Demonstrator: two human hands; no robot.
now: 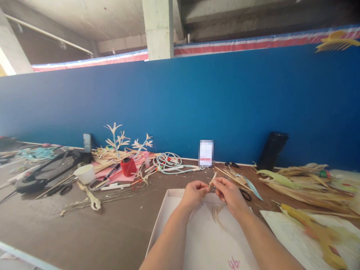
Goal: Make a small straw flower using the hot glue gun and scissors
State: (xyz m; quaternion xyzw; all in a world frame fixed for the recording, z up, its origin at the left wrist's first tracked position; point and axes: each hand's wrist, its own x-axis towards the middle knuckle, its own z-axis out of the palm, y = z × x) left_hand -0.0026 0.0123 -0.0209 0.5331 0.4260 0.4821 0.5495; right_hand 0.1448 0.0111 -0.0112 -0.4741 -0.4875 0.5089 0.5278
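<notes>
Both hands meet above the far part of a shallow white box [208, 243] on the brown counter [126, 215]. The left hand [194, 195] and the right hand [230, 195] are each closed to a pinch, thumb against fingers, on a small pale strip of dried husk [213, 179].

The strip lies directly between the two sets of fingertips, so neither hand has any gap to cross. Its long axis stands on a slant: the lower end sits by the left fingertips, and the upper end pokes out above, leaning a little to the right and away from the person. The right fingertips press on it from the right side, slightly higher up than the left ones. How much of it is hidden inside the grip, I cannot tell.

Below the hands, a few loose husk pieces [216, 218] appear over the box floor, nearer the right forearm than the left. Just beyond the right hand are a black scissor handle [245, 194] and a pale blue strip [253, 188]. Farther right lie a heap of dried husks [306, 189] and a yellow glue gun [315, 230], the latter on a printed sheet [284, 229].
</notes>
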